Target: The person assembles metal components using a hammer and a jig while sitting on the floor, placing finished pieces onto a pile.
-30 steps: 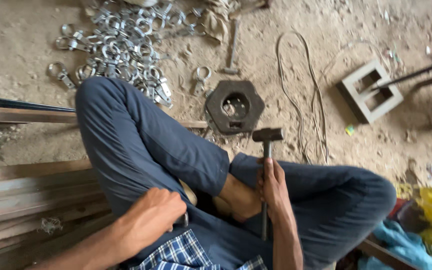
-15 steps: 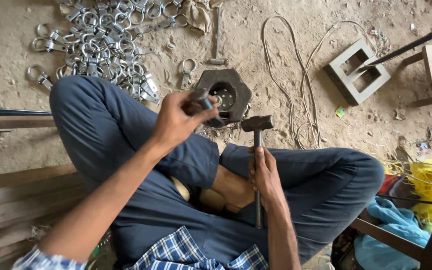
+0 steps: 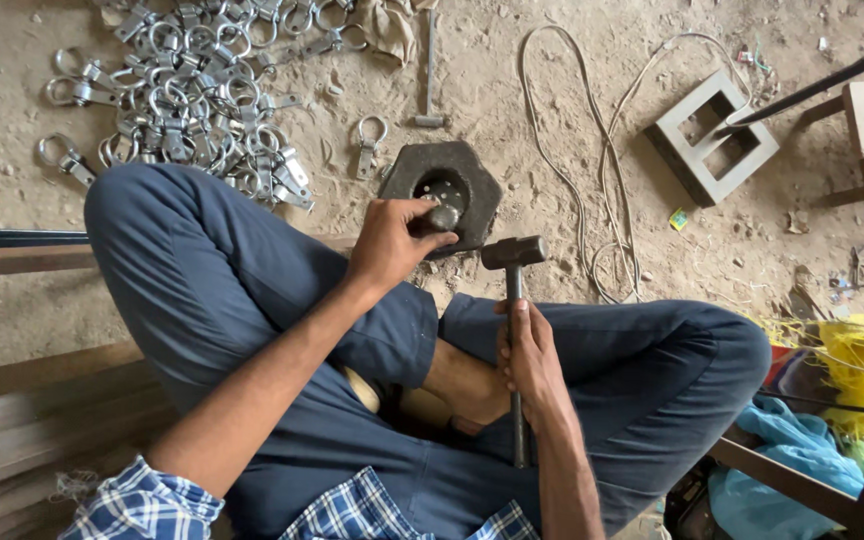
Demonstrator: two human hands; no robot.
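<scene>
While I sit cross-legged on a sandy dirt floor [image 3: 572,60], my left hand [image 3: 392,240] pinches a small metal piece [image 3: 443,216] on the hexagonal block [image 3: 477,185]. My right hand [image 3: 530,352] grips a hammer [image 3: 514,255] just beside it. Shackles [image 3: 192,90] are heaped beyond my knee; wire [image 3: 592,150], a hollow block [image 3: 712,135] and planks [image 3: 32,400] lie around.

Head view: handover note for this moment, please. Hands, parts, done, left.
Left hand: holds a small dark metal piece at the rim of the hexagonal block on the dirt floor.
Right hand: grips the hammer, head raised beside the block.
Pile of silver clasps lies beyond the left knee; one loose clasp lies near the block.
Done: piece at block.
Left: no strike yet.
</scene>
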